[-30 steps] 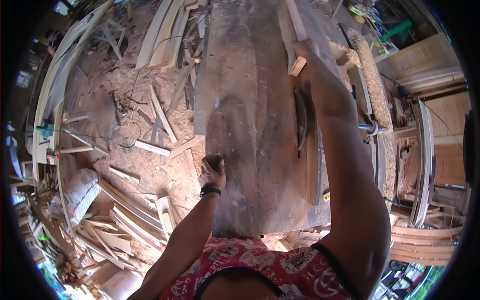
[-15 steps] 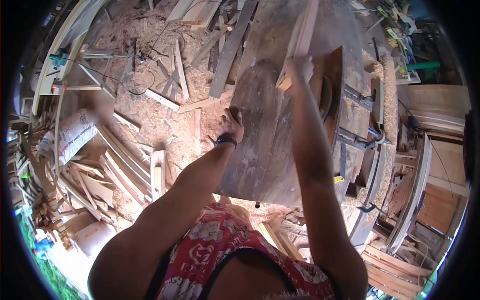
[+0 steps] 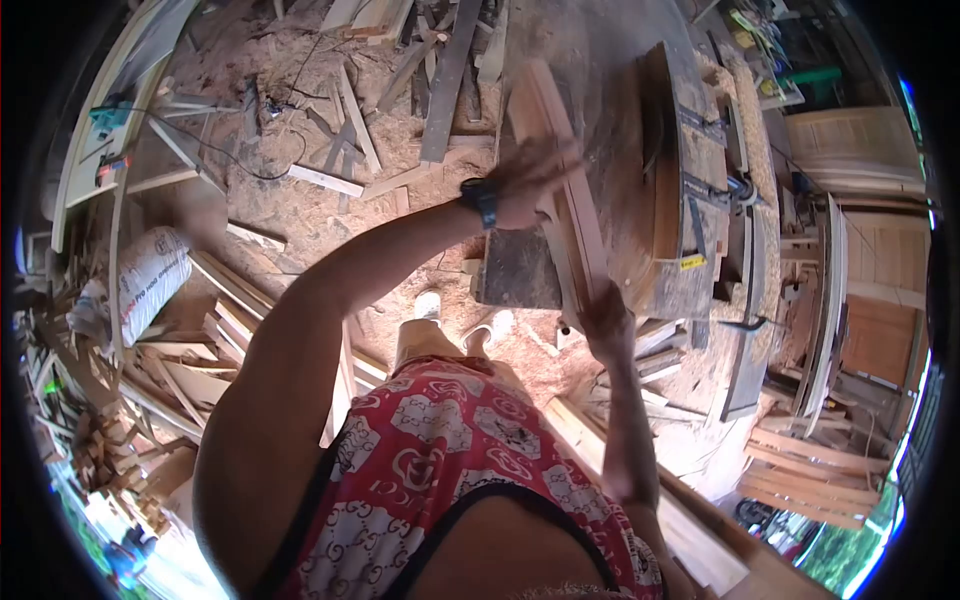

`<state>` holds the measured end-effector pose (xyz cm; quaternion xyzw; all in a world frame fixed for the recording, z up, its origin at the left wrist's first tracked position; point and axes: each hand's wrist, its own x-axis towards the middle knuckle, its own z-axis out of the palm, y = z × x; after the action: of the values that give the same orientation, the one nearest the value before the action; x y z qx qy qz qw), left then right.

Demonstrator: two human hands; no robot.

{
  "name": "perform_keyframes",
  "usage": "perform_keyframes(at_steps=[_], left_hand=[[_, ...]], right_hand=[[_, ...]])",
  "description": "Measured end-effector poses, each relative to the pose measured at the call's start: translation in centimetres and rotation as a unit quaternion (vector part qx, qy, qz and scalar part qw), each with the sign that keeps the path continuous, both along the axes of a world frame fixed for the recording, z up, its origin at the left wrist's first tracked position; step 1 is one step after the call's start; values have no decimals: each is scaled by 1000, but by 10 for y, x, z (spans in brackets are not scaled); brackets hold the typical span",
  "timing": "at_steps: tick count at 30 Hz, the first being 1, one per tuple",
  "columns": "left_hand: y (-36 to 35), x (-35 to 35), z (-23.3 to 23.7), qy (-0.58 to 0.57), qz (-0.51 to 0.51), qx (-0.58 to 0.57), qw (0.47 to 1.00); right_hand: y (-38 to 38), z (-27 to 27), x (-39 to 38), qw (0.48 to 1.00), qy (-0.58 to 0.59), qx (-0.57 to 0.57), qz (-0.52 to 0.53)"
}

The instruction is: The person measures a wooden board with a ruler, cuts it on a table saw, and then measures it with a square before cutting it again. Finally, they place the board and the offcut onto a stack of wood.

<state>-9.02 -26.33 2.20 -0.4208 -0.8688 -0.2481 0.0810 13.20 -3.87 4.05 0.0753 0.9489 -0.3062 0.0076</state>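
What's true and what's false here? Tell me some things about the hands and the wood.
The right hand holds the plank. True.
The left hand is down by the sack. False: it is up at the plank.
A band is on the left wrist. True.
The shirt is plain blue. False: it is red with a pattern.
The floor is swept clean. False: sawdust and scraps cover it.

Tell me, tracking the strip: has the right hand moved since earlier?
Yes. The right hand, holding the wooden strip, drew back along the saw table to its near edge.
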Motion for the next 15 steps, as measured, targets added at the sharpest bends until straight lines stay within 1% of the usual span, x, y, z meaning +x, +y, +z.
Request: perform_keyframes(at_steps=[1,2,3,4,5,6,7,8,9,10,11,13,14,15], left_hand=[[6,11,12,99,-92,-62,989],[14,18,10,105,-105,-59,987],[23,24,3,101,-157,-62,980],[31,32,1,97,-210,-66,971],[36,41,12,103,-224,-65,967],[38,53,29,54,-234,-77,968],[42,65,44,5,-242,-91,966],[46,79,53,12,-255,-93,962],[51,93,61,-63,-184,-44,980],[56,105,65,-139,-111,3,984],[62,114,63,-136,-122,-3,983],[78,132,45,-283,-1,40,958],[85,141,29,-280,-13,32,959],[92,148,7,-353,20,120,928]], right_hand=[[2,15,22,998,-59,-5,-2],[12,26,42,995,-96,-8,5],[27,35,59,991,-131,-12,10],[43,43,75,995,-90,3,47],[47,87,79,988,-137,-40,55],[55,110,87,994,-90,-24,65],[85,113,98,995,-57,59,61],[87,142,95,989,1,139,49],[90,172,92,974,56,219,27],[78,198,88,956,204,207,-49],[56,226,82,923,264,271,-66],[58,215,99,918,327,179,-133],[79,179,118,945,291,57,-140],[91,145,136,972,196,60,-119]])
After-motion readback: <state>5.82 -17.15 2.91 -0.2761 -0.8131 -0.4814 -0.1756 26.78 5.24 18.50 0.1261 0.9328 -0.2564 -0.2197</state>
